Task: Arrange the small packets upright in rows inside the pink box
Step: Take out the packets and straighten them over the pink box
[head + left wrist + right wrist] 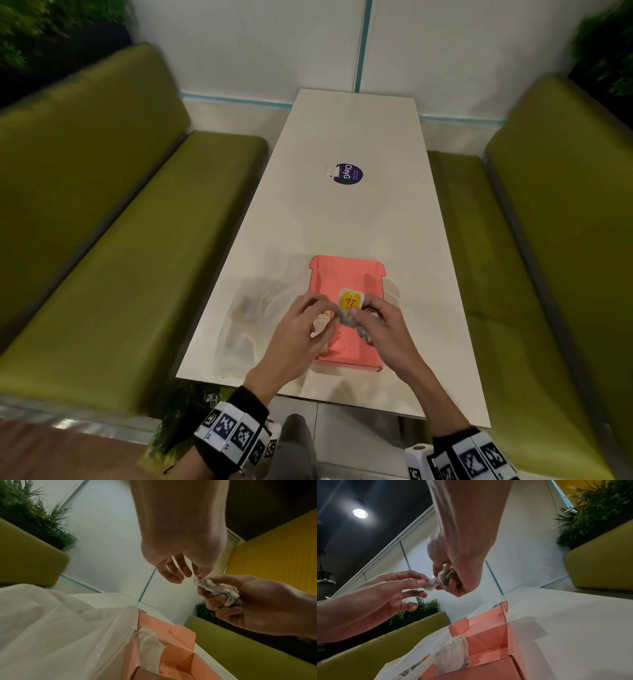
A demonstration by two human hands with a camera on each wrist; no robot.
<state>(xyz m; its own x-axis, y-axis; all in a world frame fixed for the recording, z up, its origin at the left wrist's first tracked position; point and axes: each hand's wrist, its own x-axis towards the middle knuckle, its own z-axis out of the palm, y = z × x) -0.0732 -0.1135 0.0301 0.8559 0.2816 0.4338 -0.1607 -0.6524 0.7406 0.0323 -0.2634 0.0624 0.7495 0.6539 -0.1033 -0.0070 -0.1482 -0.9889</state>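
Observation:
The open pink box [342,274] lies on the white table [346,222] near its front edge. Above the box my right hand [359,313] grips a small bunch of grey-white packets [221,592], one showing a yellow label [350,300]. My left hand [329,318] reaches across and pinches the end of one packet [431,584] in that bunch between thumb and forefinger. Inside the box, a white packet [452,654] stands upright against the left wall; in the left wrist view it is the packet [149,645] by the box's near corner.
A crumpled clear plastic bag [246,318] lies just left of the box and touches it. A round purple sticker [349,174] is on the table farther back. Green benches [120,257] flank the table on both sides.

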